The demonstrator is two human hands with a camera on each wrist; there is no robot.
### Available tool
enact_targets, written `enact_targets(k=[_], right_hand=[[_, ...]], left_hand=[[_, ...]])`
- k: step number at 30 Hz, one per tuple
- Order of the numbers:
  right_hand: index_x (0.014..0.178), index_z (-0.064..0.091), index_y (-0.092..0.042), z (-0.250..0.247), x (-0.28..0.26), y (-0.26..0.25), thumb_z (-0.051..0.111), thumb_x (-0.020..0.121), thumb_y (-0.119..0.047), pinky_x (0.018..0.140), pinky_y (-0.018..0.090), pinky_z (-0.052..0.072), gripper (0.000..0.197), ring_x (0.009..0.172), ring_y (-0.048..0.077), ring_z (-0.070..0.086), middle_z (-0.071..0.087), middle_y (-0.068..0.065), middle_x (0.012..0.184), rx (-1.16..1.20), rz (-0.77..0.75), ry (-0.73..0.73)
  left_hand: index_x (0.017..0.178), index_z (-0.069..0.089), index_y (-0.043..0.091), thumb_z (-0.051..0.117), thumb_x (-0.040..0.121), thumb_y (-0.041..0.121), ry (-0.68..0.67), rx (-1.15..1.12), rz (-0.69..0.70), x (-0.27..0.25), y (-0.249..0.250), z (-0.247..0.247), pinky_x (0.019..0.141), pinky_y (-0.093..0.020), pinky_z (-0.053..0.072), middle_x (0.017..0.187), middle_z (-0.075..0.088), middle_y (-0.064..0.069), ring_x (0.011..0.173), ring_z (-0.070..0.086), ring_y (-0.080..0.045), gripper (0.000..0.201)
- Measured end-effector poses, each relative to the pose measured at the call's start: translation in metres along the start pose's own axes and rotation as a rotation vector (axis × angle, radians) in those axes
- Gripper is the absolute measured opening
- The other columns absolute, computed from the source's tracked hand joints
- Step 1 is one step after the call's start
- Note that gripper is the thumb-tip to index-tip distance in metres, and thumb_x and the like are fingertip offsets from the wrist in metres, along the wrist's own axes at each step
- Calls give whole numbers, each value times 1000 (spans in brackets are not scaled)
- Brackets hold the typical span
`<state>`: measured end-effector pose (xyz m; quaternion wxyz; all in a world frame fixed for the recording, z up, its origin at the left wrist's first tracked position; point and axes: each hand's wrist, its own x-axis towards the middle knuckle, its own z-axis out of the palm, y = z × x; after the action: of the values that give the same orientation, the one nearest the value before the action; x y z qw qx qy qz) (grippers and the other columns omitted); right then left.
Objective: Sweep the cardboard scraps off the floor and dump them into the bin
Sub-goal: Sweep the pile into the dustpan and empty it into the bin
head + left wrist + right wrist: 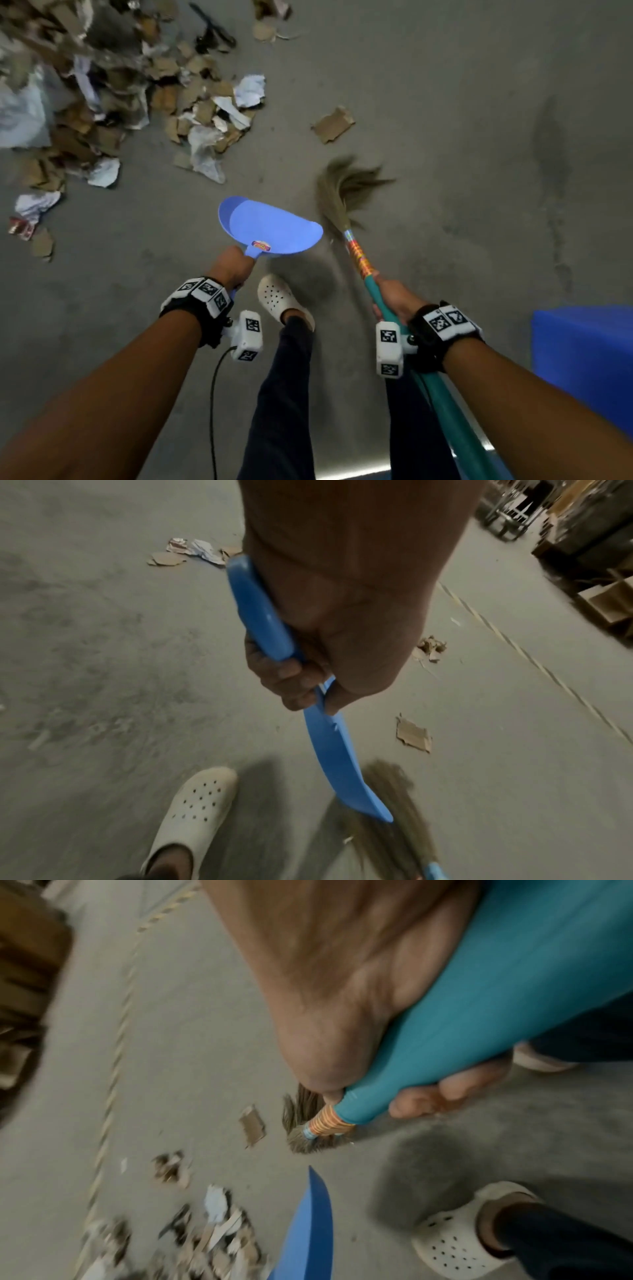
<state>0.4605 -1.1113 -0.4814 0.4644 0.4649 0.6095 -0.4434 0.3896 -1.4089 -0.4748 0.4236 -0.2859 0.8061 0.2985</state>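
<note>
Nearest you, your left hand [230, 265] was wrapped around the handle of the blue dustpan [270, 226], fingers and thumb curled round it, the pan held clear of the floor with its mouth facing away from you and nothing inside it. Your right hand [394, 297] gripped the teal shaft of the broom [383, 301], fingers closed round it just behind the striped binding, forearm stretched forward and the shaft slanting back past your right side. Your white clog [282, 301] stood between the two tools. The bristles [342, 192] were splayed and blurred just right of the pan's rim.

The risks I judged from there: a hard flick of those bristles could have scattered light pieces rather than gathered them, and with the pan off the floor, anything swept toward it would have slid underneath. A pan tipped on the way to the bin [582, 363], at your near right, would have spilled its load.

A little farther, one loose cardboard scrap [333, 125] lay alone beyond the bristles. Far left sat the big heap of cardboard scraps [113, 89] mixed with crumpled paper, well apart from the bin. More bits lay at the far edge of the floor [445, 85].
</note>
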Motion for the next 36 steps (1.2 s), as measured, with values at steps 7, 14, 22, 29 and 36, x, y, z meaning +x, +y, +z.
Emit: enact_targets(k=[7, 14, 22, 29, 36], right_hand=[[76, 49, -8, 11, -38, -121, 38, 98, -54, 37, 19, 32, 52, 32, 17, 40, 44, 11, 52, -122, -242, 74], [80, 49, -9, -11, -45, -179, 38, 98, -53, 38, 19, 32, 49, 40, 18, 40, 43, 12, 55, -157, -308, 248], [72, 55, -3, 2, 37, -251, 37, 100, -45, 54, 36, 43, 54, 46, 27, 50, 53, 18, 52, -423, -284, 182], [74, 51, -6, 43, 46, -329, 50, 94, -50, 38, 22, 33, 48, 34, 19, 41, 46, 13, 48, -402, -301, -6], [72, 46, -8, -20, 17, -428, 59, 92, -43, 39, 22, 34, 43, 36, 18, 39, 42, 11, 47, -496, -502, 44]], left_hand=[[64, 43, 8, 52, 87, 60, 129, -265, 28, 25, -25, -96, 45, -24, 33, 56, 48, -12, 45, 41, -23, 58], [77, 50, 11, 53, 90, 37, 110, -323, 26, 39, -37, -141, 45, -23, 33, 66, 53, -12, 47, 43, -23, 29], [73, 50, 12, 56, 90, 30, 142, -397, -57, 64, -46, -120, 47, -28, 37, 66, 53, -11, 50, 45, -23, 25], [91, 58, 6, 56, 92, 22, 119, -550, -149, 82, -5, -141, 41, -20, 28, 58, 47, -8, 41, 36, -16, 17], [87, 61, 2, 65, 89, 18, -169, -495, -85, 106, 11, -254, 34, -13, 24, 48, 44, -8, 33, 31, -13, 16]])
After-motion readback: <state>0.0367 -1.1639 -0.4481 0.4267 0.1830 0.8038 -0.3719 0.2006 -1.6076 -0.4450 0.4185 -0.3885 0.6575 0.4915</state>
